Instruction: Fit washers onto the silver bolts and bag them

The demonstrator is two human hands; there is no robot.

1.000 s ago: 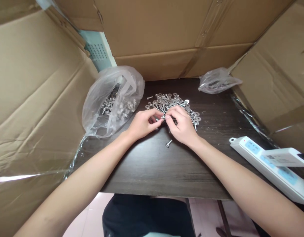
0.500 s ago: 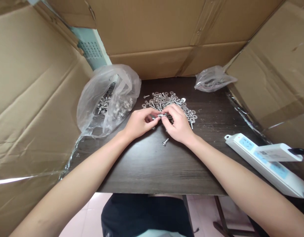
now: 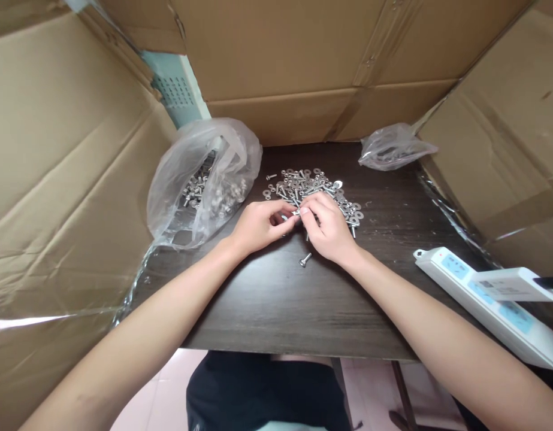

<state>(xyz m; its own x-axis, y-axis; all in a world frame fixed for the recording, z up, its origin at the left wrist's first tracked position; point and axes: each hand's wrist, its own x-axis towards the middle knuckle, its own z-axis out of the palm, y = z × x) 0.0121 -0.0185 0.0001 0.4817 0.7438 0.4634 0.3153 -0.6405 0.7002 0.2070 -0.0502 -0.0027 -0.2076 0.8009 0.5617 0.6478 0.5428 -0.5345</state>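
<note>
Fastener [image 3: 296,212], small and metal, held above the desk [image 3: 276,305], well back from its near edge. Left hand [image 3: 259,227]: thumb and finger pinch one end. Right hand [image 3: 328,227]: thumb and fingers closed over the other. Change: half a second ago more of the shank showed between the hands; now the right fingertips cover most of it. Judgement: fitting or turning by feel, unfinished. Pile of bolts and washers [image 3: 298,185] beyond, toward the far edge; loose bolt [image 3: 305,260] lies nearer the near edge.

Silvery bolts [image 3: 305,260], dark-brown grained table [image 3: 276,311], perhaps navy shorts [image 3: 267,392]
</note>
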